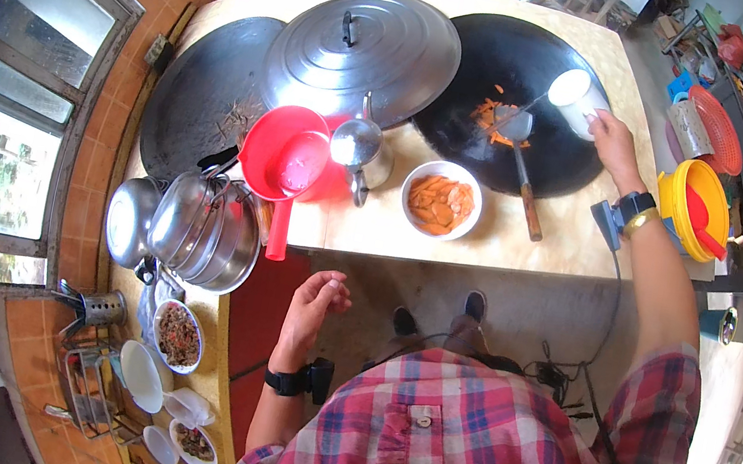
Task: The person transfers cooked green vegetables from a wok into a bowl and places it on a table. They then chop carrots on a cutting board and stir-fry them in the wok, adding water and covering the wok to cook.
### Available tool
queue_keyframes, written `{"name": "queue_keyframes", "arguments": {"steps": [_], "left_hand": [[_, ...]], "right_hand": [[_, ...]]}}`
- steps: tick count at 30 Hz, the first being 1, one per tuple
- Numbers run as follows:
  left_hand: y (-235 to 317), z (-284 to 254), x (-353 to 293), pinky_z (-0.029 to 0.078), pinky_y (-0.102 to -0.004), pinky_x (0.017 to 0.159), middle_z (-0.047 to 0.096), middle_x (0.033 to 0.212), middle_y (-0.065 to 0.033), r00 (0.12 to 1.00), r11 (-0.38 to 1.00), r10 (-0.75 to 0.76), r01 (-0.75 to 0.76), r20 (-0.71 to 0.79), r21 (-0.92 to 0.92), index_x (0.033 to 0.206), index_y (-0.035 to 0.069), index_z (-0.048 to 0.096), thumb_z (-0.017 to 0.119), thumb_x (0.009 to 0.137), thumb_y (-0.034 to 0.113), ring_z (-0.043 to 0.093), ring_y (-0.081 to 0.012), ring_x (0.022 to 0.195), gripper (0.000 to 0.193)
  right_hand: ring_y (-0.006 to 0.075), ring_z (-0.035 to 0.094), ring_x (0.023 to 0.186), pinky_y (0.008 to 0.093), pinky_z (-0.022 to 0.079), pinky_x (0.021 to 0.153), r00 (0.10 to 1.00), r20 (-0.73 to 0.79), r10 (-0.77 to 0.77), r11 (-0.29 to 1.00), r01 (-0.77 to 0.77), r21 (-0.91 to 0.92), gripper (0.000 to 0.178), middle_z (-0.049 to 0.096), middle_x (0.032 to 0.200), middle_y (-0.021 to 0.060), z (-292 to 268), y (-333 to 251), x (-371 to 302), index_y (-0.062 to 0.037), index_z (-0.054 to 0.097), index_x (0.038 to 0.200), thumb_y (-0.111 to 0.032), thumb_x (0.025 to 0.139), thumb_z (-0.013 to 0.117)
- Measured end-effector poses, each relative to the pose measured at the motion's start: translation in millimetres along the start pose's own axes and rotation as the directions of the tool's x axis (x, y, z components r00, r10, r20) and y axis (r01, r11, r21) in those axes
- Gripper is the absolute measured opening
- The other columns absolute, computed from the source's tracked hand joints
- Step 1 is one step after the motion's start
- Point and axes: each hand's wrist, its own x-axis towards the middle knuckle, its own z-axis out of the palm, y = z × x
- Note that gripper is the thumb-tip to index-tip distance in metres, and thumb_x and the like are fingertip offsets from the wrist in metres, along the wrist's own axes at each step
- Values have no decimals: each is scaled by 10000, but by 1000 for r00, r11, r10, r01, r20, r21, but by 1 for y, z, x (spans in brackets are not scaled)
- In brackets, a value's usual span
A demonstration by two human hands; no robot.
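Note:
My right hand (613,147) is closed around a white cup (584,110), tipped over the right side of a large black wok (483,48). A thin streak runs from the cup's mouth toward the orange carrot pieces (486,113) in the wok; I cannot tell for sure whether it is liquid. Among the carrots rests a metal spatula (521,159), its wooden handle leaning out over the near rim. In front of the wok stands a white bowl (442,201) of cut orange pieces. My left hand (318,296) hangs empty before the counter edge, fingers loosely bent and apart.
A big metal lid (364,47) overlaps a second wok (191,101). Nearby are a red ladle (284,162), a metal kettle (362,146) and stacked steel pots (208,228). Bowls of food (178,337) line the left counter. A yellow bucket (670,200) stands right; cables (566,366) trail below.

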Motion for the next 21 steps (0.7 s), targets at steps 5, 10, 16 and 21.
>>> {"name": "queue_keyframes", "arguments": {"steps": [5, 10, 16, 21], "left_hand": [[20, 71, 12, 458, -236, 717, 595, 872, -31, 999, 998, -15, 12, 39, 61, 1094, 31, 543, 462, 944, 179, 580, -115, 776, 225], [49, 177, 42, 459, -269, 791, 590, 1001, -45, 935, 974, -19, -63, 355, 218, 1276, 55, 435, 448, 954, 215, 576, -131, 914, 360], [68, 284, 59, 423, -309, 882, 459, 1248, -92, 892, 977, 53, -139, 448, 161, 1417, 76, 212, 453, 952, 288, 498, -179, 1094, 565], [73, 311, 59, 398, -320, 925, 432, 1273, -75, 914, 992, 126, -114, 385, -54, 1416, 65, 211, 358, 974, 363, 447, -188, 1148, 553]], "right_hand": [[36, 428, 567, 176, 377, 515, 971, 59, 233, 607, -192, 771, 218, 503, 717, -30, -20, 13, 0, -37, 584, 981, -214, 947, 461], [42, 477, 603, 183, 408, 539, 985, 162, -63, 544, -102, 833, 144, 535, 755, 0, -33, -15, -54, -44, 520, 937, -169, 952, 449], [81, 558, 670, 230, 469, 586, 899, 333, -286, 555, -128, 822, 131, 588, 815, 47, -41, -42, -94, -11, 452, 993, -127, 936, 475], [287, 627, 846, 342, 489, 690, 841, 279, -464, 594, 61, 802, 227, 595, 900, 175, -43, -55, -103, -14, 400, 1058, -24, 867, 522]]}}
